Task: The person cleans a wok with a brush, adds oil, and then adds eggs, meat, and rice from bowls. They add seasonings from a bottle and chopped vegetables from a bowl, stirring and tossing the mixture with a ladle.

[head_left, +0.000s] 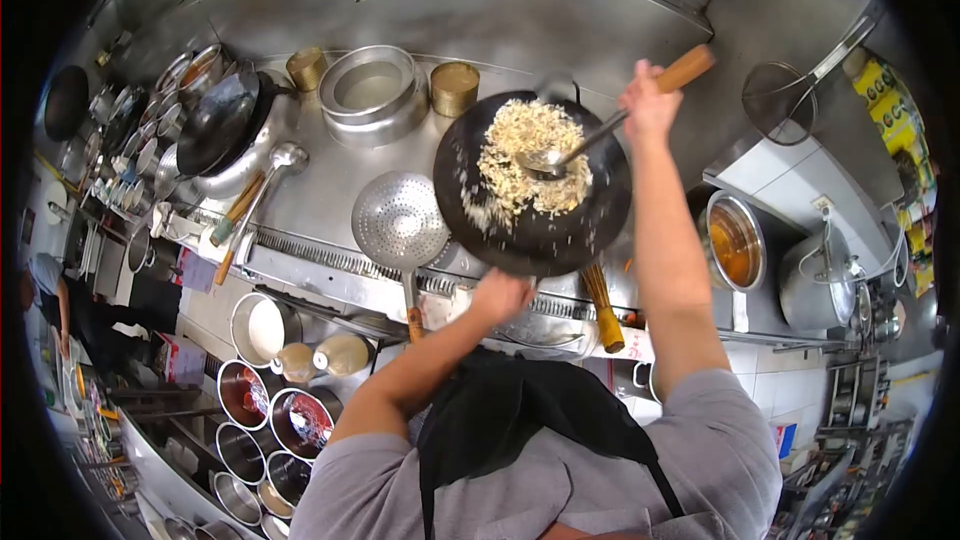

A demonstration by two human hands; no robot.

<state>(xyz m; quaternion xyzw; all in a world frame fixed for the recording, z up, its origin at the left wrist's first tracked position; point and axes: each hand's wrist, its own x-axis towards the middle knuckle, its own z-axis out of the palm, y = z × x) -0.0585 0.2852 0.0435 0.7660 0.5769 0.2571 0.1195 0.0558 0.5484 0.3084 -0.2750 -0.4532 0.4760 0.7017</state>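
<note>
A black wok (470, 205) sits on the steel range in front of me, holding a pale yellow mix of what looks like fried rice and egg (535, 135). My left hand (503, 297) is closed at the wok's near edge; its grip on the wok is mostly hidden under the fingers. In my right hand (650, 108), above the wok's right side, is the wooden-handled ladle (598, 138), its metal bowl resting in the food. Just left of the wok lies a large perforated strainer (398, 220), its wooden handle toward me.
A bamboo brush (603, 310) lies right of my left hand. Behind stand a metal pot (370, 105) and a brass-coloured tin (455, 90). Another ladle (285, 158) rests at left. Several sauce containers (245, 395) stand lower left. A pot of orange liquid (735, 240) is at right. A person (65, 300) stands far left.
</note>
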